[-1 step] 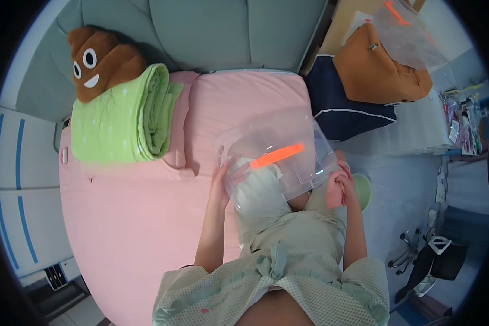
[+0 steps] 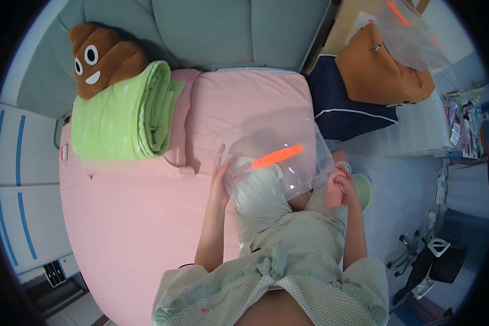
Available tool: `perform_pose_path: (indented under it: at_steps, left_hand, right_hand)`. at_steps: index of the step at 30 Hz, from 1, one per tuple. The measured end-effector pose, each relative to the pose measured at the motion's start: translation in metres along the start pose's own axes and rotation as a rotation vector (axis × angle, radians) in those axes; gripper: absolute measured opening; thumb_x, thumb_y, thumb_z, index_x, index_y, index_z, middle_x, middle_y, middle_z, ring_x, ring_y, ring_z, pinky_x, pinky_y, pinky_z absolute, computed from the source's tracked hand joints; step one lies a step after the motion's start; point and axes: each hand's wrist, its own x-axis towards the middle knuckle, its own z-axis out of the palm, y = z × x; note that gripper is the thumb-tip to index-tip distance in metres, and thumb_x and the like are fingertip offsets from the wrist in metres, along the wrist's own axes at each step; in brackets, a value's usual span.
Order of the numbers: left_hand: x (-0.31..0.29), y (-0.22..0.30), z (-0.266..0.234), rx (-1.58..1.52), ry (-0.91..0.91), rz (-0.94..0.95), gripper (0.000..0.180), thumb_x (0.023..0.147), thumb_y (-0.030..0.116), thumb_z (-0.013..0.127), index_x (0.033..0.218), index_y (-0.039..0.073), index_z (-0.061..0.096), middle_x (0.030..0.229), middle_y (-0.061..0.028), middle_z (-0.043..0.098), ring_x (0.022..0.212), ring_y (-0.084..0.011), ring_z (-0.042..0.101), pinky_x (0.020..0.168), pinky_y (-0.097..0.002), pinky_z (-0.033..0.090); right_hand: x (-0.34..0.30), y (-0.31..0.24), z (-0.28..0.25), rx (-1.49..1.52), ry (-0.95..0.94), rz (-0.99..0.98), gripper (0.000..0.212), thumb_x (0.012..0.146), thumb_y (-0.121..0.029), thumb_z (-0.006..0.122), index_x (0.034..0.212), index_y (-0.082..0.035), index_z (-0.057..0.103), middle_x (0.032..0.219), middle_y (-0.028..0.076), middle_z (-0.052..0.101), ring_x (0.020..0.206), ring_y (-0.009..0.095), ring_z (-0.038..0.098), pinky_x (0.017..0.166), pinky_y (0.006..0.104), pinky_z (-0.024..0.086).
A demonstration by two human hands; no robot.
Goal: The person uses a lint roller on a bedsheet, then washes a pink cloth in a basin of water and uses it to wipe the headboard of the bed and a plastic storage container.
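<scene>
Across my lap lies a clear plastic storage box (image 2: 300, 178), tilted, with a bright orange handle (image 2: 277, 156) facing up. My left hand (image 2: 219, 182) grips the box's left side, its fingers showing through the see-through wall. A bunched pink cloth (image 2: 334, 193) is closed in my right hand (image 2: 348, 183), close by the box's right edge. Whether that hand also touches the box, I cannot tell. My legs show through and below the plastic.
I sit on a pink-sheeted bed (image 2: 141, 228). A folded green quilt (image 2: 111, 125) and brown plush cushion (image 2: 106, 60) are at far left. Beyond my right leg are a navy cushion (image 2: 342, 114), a brown bag-like item (image 2: 377, 73), a green basin (image 2: 364, 193) and a black chair (image 2: 445, 263).
The pink cloth and my right hand have shifted slightly. The whole view has moved a little; my left hand keeps its grip on the box.
</scene>
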Motion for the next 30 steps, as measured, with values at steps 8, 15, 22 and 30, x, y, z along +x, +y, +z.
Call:
perform_pose_path:
  at_steps: [8, 15, 22, 30]
  left_hand:
    - [0.002, -0.010, -0.010, 0.057, -0.024, 0.013, 0.069, 0.094, 0.039, 0.048, 0.146, 0.012, 0.012, 0.141, -0.0199, 0.036, 0.096, -0.0325, 0.065, 0.070, -0.0360, 0.059]
    - [0.004, -0.014, -0.011, 0.080, 0.047, 0.036, 0.061, 0.095, 0.043, 0.045, 0.141, 0.010, 0.022, 0.135, -0.0184, 0.045, 0.093, -0.0300, 0.066, 0.067, -0.0334, 0.059]
    - [0.015, -0.026, -0.007, 0.054, 0.093, 0.029, 0.049, 0.096, 0.040, 0.044, 0.133, 0.009, 0.032, 0.134, -0.0181, 0.047, 0.093, -0.0301, 0.066, 0.069, -0.0343, 0.059]
    - [0.016, -0.031, -0.021, 0.037, 0.154, 0.043, 0.038, 0.096, 0.033, 0.048, 0.126, 0.011, 0.042, 0.121, -0.0126, 0.056, 0.090, -0.0297, 0.066, 0.068, -0.0348, 0.058]
  right_hand:
    - [0.020, -0.047, 0.087, -0.184, 0.126, -0.464, 0.043, 0.082, -0.011, 0.062, 0.121, -0.005, 0.045, 0.099, 0.005, 0.053, 0.087, 0.013, 0.053, 0.074, 0.0253, 0.047]
    - [0.006, -0.022, 0.240, -0.898, -0.112, -1.073, 0.033, 0.078, -0.014, 0.068, 0.111, -0.011, 0.062, 0.099, 0.005, 0.057, 0.091, 0.024, 0.060, 0.078, 0.0355, 0.049]
    - [0.044, -0.033, 0.260, -0.956, -0.284, -0.972, 0.031, 0.072, -0.013, 0.071, 0.103, -0.016, 0.067, 0.099, 0.003, 0.060, 0.091, 0.024, 0.061, 0.077, 0.0393, 0.050]
    - [0.012, -0.026, 0.287, -0.891, -0.498, -0.947, 0.028, 0.077, -0.010, 0.067, 0.104, -0.018, 0.068, 0.098, 0.003, 0.062, 0.076, 0.023, 0.064, 0.065, 0.0343, 0.053]
